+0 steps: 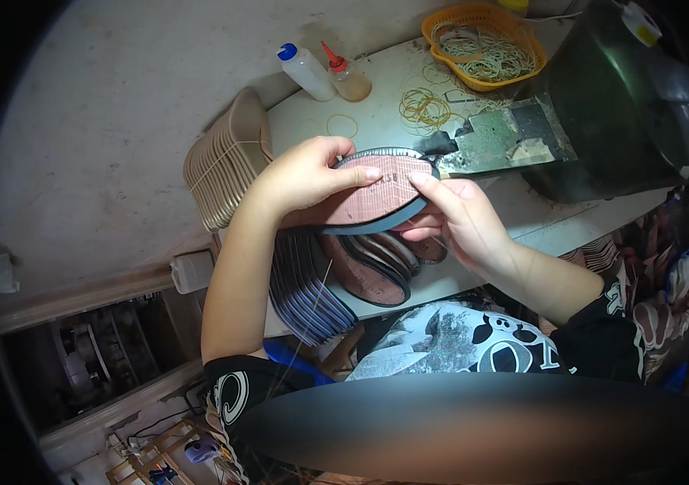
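Currently a pink-topped sole (361, 198) with a dark, bluish edge is held up above the white table (381, 121), and is gripped from both sides by bare hands. Near its middle the sole is clasped by the left hand (300, 178): the left thumb (361, 175) is laid across the pink face, and the upper edge is hooked from behind by the fingers (338, 145). At the right end it is pinched by the right hand (474, 222), the right thumb (432, 186) being set on top near the tip, the other fingers being curled beneath. A worn metal plate (498, 137) is seen just beyond that tip, joined to a dark green machine (615, 97); whether sole and plate are touching cannot be made out for certain. Below the hands, more pink soles (367, 275) are overlapped on the table, and beside them a row of dark soles (300, 283) is stacked. To the upper left, beige soles (227, 174) are bundled by a thin band. Along the far side are placed a blue-capped bottle (309, 74), a red-tipped bottle (351, 83) and an orange basket (486, 85) filled with rubber bands (482, 56); loose bands (424, 111) are scattered nearer the plate
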`<state>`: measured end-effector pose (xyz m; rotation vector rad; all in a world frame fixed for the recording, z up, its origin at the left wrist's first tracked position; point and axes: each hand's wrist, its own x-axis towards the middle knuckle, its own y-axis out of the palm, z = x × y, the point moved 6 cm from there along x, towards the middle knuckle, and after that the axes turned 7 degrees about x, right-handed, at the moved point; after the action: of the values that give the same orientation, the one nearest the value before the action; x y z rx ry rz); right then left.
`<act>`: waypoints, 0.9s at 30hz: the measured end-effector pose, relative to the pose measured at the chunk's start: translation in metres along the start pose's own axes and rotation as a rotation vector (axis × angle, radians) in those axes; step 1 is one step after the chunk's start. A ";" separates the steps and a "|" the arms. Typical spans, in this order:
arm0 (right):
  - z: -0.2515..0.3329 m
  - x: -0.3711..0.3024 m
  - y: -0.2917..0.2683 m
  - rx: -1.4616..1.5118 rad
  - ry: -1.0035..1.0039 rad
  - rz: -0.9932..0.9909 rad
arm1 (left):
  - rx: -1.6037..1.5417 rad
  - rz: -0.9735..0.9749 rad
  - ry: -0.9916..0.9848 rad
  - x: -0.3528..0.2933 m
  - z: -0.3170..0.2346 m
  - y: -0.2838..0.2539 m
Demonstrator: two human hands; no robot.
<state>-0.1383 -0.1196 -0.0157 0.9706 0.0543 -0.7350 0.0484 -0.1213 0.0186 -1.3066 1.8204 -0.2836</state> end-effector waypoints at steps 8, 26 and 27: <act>0.006 -0.006 -0.005 -0.181 -0.048 0.007 | -0.053 0.056 -0.240 -0.019 -0.010 0.020; -0.005 -0.019 -0.032 -0.429 -0.111 0.147 | -0.529 -0.196 -0.212 -0.041 -0.016 0.068; -0.001 -0.013 -0.031 -0.495 -0.122 0.146 | -0.560 -0.284 -0.206 -0.042 -0.021 0.068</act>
<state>-0.1665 -0.1219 -0.0345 0.4511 0.0551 -0.6043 -0.0086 -0.0618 0.0105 -1.9078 1.5896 0.2276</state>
